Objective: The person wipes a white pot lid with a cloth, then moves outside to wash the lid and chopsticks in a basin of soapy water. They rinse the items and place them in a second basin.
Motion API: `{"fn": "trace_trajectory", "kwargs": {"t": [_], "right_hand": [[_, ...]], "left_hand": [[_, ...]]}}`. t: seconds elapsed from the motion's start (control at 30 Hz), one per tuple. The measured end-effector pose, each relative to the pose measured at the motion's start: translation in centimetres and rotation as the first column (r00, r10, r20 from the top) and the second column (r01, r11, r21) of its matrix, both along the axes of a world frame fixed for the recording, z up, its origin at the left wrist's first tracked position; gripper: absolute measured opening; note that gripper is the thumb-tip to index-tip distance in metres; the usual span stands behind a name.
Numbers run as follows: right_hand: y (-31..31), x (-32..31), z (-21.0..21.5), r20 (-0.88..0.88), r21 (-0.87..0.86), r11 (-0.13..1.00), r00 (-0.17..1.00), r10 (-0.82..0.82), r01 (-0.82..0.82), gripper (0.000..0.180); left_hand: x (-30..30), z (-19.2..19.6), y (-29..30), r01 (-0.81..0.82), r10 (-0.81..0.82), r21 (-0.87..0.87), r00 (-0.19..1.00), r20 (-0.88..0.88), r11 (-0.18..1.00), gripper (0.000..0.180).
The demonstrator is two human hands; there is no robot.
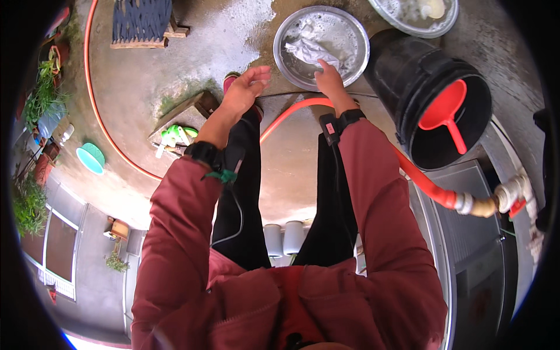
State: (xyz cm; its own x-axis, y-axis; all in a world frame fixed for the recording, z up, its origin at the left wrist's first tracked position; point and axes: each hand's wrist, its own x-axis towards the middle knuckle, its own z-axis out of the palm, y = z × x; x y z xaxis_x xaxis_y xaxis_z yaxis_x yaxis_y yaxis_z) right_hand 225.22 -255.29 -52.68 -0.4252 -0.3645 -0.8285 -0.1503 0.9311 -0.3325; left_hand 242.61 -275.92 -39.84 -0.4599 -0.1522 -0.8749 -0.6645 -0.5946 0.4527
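A round metal basin (356, 41) of soapy water sits on the wet concrete floor ahead of me. A white cloth (310, 51) lies crumpled in it. My right hand (328, 79) reaches over the near rim, with the fingertips touching the cloth; whether they grip it I cannot tell. My left hand (248, 87) hovers to the left of the basin, fingers spread and holding nothing. Both arms wear dark red sleeves with black wrist bands.
A tall black bucket (434, 102) with a red dipper (444, 111) inside stands at the right. An orange hose (420, 178) runs from a tap fitting (513, 195) across the floor. A second basin (417, 14), a wooden stool (143, 23), green brushes (175, 135) and a teal bowl (90, 157) lie around.
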Motion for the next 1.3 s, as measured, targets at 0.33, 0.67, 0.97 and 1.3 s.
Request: {"fn": "trace_trajectory", "kwargs": {"t": [0.33,0.67,0.97,1.3], "right_hand": [[1.8,2.8,-7.0,-0.226,0.178,0.864,0.835,0.502,-0.471,0.059],[-0.6,2.3,-7.2,-0.047,-0.141,0.985,0.993,-0.111,0.103,0.027],[-2.1,4.3,13.1,0.231,-0.432,0.716,0.835,-0.5,0.548,0.031],[-0.3,-0.8,-2.0,-0.434,-0.369,0.911,0.834,-0.342,0.182,0.012]], "left_hand": [[4.8,-5.6,-0.4,0.005,-0.009,0.042,0.995,0.097,0.999,0.034],[-1.1,-4.5,1.9,-0.021,-0.029,0.215,0.974,0.225,0.976,0.04],[-8.5,-7.1,8.7,-0.532,0.454,0.382,0.846,0.281,0.756,0.056],[-8.5,-6.7,9.0,-0.555,0.504,0.43,0.83,0.236,0.712,0.044]]}}
